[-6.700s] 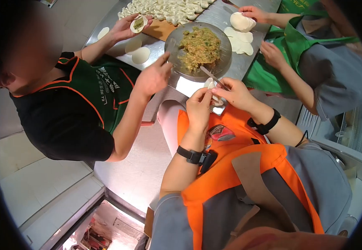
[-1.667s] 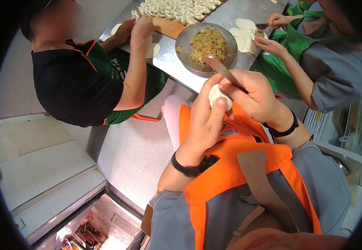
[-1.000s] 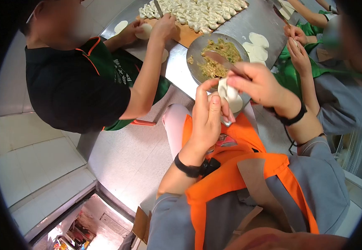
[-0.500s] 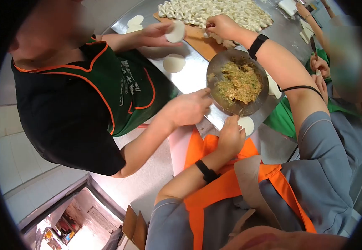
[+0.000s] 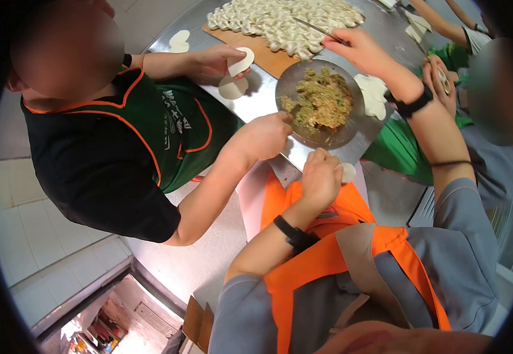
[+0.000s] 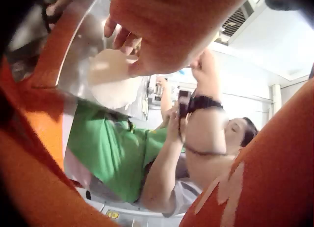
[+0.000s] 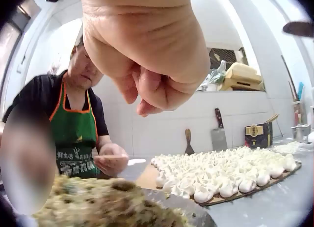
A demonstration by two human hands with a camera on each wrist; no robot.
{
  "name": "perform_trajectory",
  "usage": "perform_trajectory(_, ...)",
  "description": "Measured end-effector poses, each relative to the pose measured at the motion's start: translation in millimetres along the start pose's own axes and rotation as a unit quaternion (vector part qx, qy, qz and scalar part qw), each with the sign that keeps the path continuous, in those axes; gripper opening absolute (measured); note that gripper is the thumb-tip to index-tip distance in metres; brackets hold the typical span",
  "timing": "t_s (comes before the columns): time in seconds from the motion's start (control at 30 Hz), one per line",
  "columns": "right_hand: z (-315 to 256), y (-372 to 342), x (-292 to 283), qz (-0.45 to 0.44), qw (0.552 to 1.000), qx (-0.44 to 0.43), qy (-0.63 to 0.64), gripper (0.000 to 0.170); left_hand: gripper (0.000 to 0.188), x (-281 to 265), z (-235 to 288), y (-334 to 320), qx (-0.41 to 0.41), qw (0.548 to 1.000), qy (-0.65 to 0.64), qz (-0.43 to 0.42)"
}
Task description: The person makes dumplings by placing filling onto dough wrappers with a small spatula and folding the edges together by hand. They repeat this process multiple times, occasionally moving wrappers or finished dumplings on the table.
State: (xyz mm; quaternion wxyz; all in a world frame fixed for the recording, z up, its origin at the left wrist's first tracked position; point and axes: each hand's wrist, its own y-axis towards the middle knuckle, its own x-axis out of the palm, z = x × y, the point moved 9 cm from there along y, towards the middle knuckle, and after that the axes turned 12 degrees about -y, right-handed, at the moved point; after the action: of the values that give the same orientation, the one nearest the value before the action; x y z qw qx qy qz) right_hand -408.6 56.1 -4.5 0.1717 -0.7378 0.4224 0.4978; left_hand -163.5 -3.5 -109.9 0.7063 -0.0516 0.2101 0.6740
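Observation:
In the head view my left hand [image 5: 321, 177] holds a round dough wrapper [image 5: 348, 172] just in front of the metal bowl [image 5: 356, 97]. The left wrist view shows this wrapper flat and pale, with the thumb over its edge. My right hand [image 5: 365, 50] is raised between the bowl and the dumplings [image 5: 268, 23], gripping a thin-bladed spreading knife [image 5: 315, 29] that points left over them. In the right wrist view the fingers of the right hand [image 7: 147, 45] are curled in. Chunky green-brown filling [image 5: 327, 100] is heaped in the bowl.
Dumplings crowd a wooden board [image 5: 265, 56] at the back. A person in a green apron [image 5: 168, 130] at left holds a wrapper [image 5: 241, 62], the other hand at the bowl's left rim. At right another person holds a filled wrapper [image 5: 443, 81]. Wrappers [image 5: 371, 94] lie beside the bowl.
A second ago my right hand pinched a folded dumpling; half a second ago it was at the dumplings' edge. Now it has drawn back rightward without the dumpling, the knife still in it.

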Motion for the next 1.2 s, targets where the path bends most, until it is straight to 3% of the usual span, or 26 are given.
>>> perform_trajectory(0.1, -3.7, -84.3, -12.2, 0.023, 0.995, 0.064, 0.073, 0.030, 0.010, -11.4, -8.1, -2.2, -0.126, 0.983, -0.132, 0.019)
perform_trajectory(0.13, -5.0, -111.4, -5.1, 0.013, 0.993, 0.074, 0.094, 0.032, 0.013, -11.0, -18.0, -7.8, -0.196, 0.955, -0.218, 0.033)
perform_trajectory(0.23, -22.8, -179.6, 31.9, -0.034, 0.972, 0.114, 0.205, 0.036, 0.015, -18.3, -0.6, -8.3, -0.212, 0.873, -0.433, 0.075)
perform_trajectory(0.3, -37.1, -218.9, 55.3, -0.131, 0.908, 0.251, 0.307, 0.029, 0.016, -15.9, 1.1, -14.0, -0.230, 0.856, -0.460, 0.057)
perform_trajectory(0.4, -53.1, -241.1, 60.8, -0.005, 0.855, 0.229, 0.465, 0.014, 0.017, -21.1, 14.4, -22.8, -0.253, 0.854, -0.452, 0.052)
perform_trajectory(0.5, -53.7, -251.1, 65.8, 0.005, 0.835, 0.226, 0.502, 0.016, 0.019, -17.5, 16.0, -33.6, -0.263, 0.856, -0.442, 0.054)
perform_trajectory(0.53, -56.3, -250.9, 67.1, -0.001, 0.844, 0.208, 0.493, 0.015, 0.019, -15.4, 11.4, -37.0, -0.265, 0.854, -0.443, 0.057)
perform_trajectory(0.6, -59.8, -247.3, 71.6, -0.015, 0.863, 0.172, 0.474, 0.015, 0.020, -4.7, 8.9, -38.8, -0.254, 0.884, -0.392, -0.022)
perform_trajectory(0.63, -61.1, -242.5, 68.2, -0.004, 0.915, 0.132, 0.381, 0.014, 0.021, 0.2, 7.7, -40.2, -0.248, 0.895, -0.366, -0.061)
perform_trajectory(0.67, -62.8, -235.9, 66.7, 0.005, 0.955, 0.089, 0.282, 0.014, 0.023, 7.8, -0.7, -44.6, -0.295, 0.882, -0.356, -0.096)
perform_trajectory(0.73, -65.1, -225.4, 60.8, 0.075, 0.996, 0.016, 0.042, 0.015, 0.025, 13.6, -1.9, -44.1, -0.304, 0.867, -0.385, -0.085)
perform_trajectory(0.77, -58.8, -221.2, 64.1, 0.075, 0.997, 0.032, -0.012, 0.016, 0.026, 15.7, -3.1, -41.3, -0.306, 0.860, -0.400, -0.080)
perform_trajectory(0.83, -54.2, -213.3, 68.4, 0.071, 0.988, 0.066, -0.117, 0.020, 0.030, 16.7, -17.0, -40.3, -0.328, 0.782, -0.528, -0.033)
perform_trajectory(0.87, -58.7, -211.3, 67.5, 0.102, 0.985, 0.056, -0.131, 0.027, 0.033, 17.8, -23.8, -41.0, -0.337, 0.735, -0.588, -0.009)
perform_trajectory(0.97, -85.9, -199.8, 66.8, 0.138, 0.969, 0.017, -0.204, 0.031, 0.036, 12.9, -42.0, -38.8, -0.338, 0.679, -0.648, 0.073)
perform_trajectory(1.1, -87.2, -188.3, 87.4, 0.125, 0.958, 0.045, -0.254, 0.032, 0.036, -0.9, -62.5, -37.0, -0.339, 0.677, -0.639, 0.136)
perform_trajectory(1.2, -65.3, -179.8, 100.9, 0.049, 0.972, 0.064, -0.219, 0.028, 0.036, -8.6, -85.6, -24.9, -0.338, 0.688, -0.622, 0.158)
